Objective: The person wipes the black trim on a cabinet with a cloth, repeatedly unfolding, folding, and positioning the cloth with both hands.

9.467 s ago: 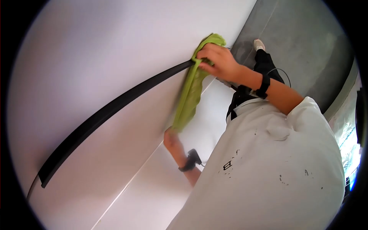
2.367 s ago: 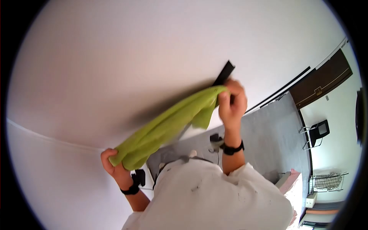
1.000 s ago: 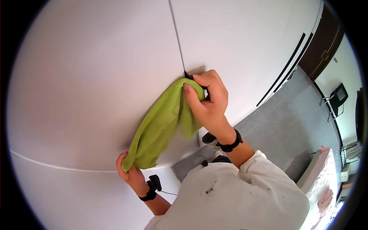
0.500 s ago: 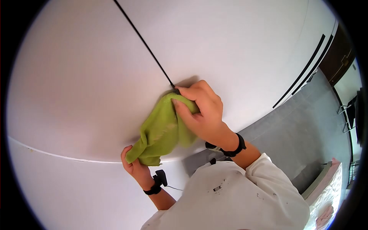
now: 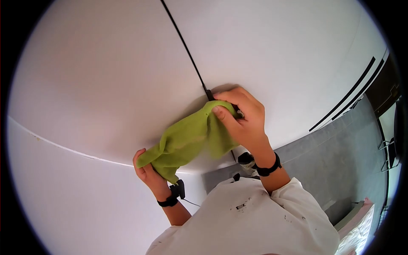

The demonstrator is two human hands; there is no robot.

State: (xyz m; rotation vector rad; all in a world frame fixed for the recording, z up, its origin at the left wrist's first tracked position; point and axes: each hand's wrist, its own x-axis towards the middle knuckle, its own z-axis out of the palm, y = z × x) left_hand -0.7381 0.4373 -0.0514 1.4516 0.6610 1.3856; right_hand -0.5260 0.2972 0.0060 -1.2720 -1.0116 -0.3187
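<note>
A green cloth (image 5: 187, 138) hangs stretched between my two hands in front of the white wall (image 5: 106, 63). My right hand (image 5: 248, 117) is closed on its upper corner, thumb on top, beside a thin black strip (image 5: 187, 51) that runs down the wall. The strip thickens into a black piece (image 5: 209, 94) at my fingertips; whether my fingers also grip that piece is hidden. Lower left, my left hand (image 5: 148, 172) is closed around the cloth's other end. Each wrist wears a black band.
A white ledge line (image 5: 72, 148) crosses the wall at lower left. Two black strips (image 5: 348, 91) mark the wall's right side. Grey floor (image 5: 314, 165) lies to the right, with a silvery, pink-edged item (image 5: 361, 229) at lower right. A shoe (image 5: 246, 159) shows below.
My right hand and the upper part of the cloth have shifted right in view, stretching the cloth wider. More of the black piece shows. The camera view has also shifted.
</note>
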